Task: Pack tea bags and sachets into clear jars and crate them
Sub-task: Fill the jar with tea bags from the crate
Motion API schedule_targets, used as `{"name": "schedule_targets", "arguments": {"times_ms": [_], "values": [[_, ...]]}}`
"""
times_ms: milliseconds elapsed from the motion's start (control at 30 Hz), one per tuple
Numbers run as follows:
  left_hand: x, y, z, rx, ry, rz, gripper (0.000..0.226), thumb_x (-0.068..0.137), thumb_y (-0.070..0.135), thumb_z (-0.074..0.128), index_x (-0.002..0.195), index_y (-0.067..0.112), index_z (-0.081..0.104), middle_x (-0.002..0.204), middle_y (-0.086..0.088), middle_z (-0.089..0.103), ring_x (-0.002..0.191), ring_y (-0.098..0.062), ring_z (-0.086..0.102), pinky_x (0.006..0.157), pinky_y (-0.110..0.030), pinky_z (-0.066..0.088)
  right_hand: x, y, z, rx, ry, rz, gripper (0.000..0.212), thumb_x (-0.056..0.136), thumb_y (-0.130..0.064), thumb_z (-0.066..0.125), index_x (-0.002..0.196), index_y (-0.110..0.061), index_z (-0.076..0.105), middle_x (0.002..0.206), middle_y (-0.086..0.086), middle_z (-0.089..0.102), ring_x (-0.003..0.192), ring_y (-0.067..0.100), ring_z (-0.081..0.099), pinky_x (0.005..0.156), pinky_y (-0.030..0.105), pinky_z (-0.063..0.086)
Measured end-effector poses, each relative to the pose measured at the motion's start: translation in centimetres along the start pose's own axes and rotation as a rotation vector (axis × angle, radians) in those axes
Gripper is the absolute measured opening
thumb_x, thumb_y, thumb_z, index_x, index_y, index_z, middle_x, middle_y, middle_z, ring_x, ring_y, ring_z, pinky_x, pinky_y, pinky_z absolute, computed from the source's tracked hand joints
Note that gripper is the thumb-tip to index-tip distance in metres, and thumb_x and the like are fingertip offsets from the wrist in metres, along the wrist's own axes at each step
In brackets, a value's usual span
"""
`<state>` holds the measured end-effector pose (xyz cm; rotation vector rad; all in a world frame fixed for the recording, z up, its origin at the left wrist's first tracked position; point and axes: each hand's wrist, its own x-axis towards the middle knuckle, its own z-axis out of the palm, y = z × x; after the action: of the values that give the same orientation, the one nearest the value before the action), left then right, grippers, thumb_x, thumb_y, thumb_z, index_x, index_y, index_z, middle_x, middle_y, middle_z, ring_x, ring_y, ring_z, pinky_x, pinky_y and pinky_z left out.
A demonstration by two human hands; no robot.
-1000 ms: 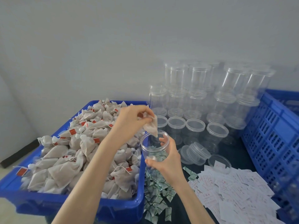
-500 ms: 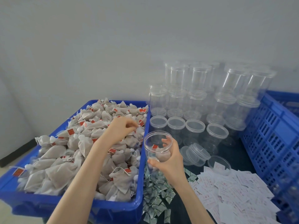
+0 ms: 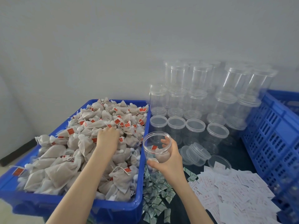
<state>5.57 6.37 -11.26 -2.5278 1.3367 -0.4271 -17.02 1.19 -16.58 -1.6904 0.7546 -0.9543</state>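
A clear open jar (image 3: 156, 139) is held tilted in my right hand (image 3: 169, 160), just right of the blue bin (image 3: 113, 209). One tea bag with a red tag lies inside the jar. The bin is heaped with beige tea bags (image 3: 56, 159) on strings with red tags. My left hand (image 3: 107, 139) reaches into the heap near its middle; its fingertips are buried among the bags, so any hold is hidden. Small green-and-white sachets (image 3: 153, 191) lie in a pile under the jar.
Empty lidded clear jars (image 3: 194, 126) stand stacked at the back. A jar on its side and a loose lid (image 3: 198, 153) lie beside my right hand. White paper slips (image 3: 234, 188) cover the front right. A blue slatted crate (image 3: 275, 135) stands at the right edge.
My left hand let a tea bag go into the jar, then moved left and down into the heap. My right hand has kept hold of the jar and lowered it slightly.
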Motion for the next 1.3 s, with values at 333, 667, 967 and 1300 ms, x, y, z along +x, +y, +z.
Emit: {"name": "schedule_targets", "arguments": {"times_ms": [333,667,967,1300], "values": [[-0.7,-0.6,-0.9,-0.503,0.258,-0.099,0.013,0.092,0.022,0.062,0.102,0.023,0.068,0.106,0.002,0.068,0.092,-0.018,0.064,0.082,-0.03,0.045,-0.1,-0.1,-0.1,-0.011,-0.007,0.004,0.087,0.056,-0.025,0.092,0.119,-0.057,0.041,0.128,-0.022,0.054,0.114,-0.012,0.051,0.082,0.001,0.043],[-2.9,0.5,-7.5,-1.384,0.408,0.017,0.009,0.091,0.013,0.063,0.093,0.021,0.065,0.081,0.01,0.07,0.07,-0.007,0.066,0.07,-0.017,0.052,-0.1,-0.3,0.3,0.015,-0.04,-0.002,0.088,0.062,-0.014,0.093,0.123,-0.051,0.041,0.131,-0.016,0.053,0.118,-0.003,0.052,0.082,0.0,0.042],[-3.9,3.6,-10.1,-1.219,0.225,0.437,0.026,0.085,0.011,0.068,0.087,0.034,0.055,0.087,0.018,0.068,0.085,0.009,0.063,0.075,-0.009,0.049,0.2,-1.2,0.3,0.066,-0.022,-0.048,0.084,0.062,-0.009,0.092,0.125,-0.043,0.047,0.12,-0.014,0.065,0.105,-0.003,0.063,0.081,0.008,0.048],[-0.2,1.8,-5.2,-0.737,0.257,0.045,0.02,0.091,0.011,0.06,0.104,0.026,0.06,0.101,0.008,0.065,0.091,-0.011,0.063,0.079,-0.026,0.053,0.2,-1.5,0.0,0.098,-0.016,-0.058,0.081,0.061,-0.009,0.089,0.119,-0.046,0.045,0.105,-0.045,0.057,0.096,-0.014,0.062,0.069,0.004,0.048]]}}
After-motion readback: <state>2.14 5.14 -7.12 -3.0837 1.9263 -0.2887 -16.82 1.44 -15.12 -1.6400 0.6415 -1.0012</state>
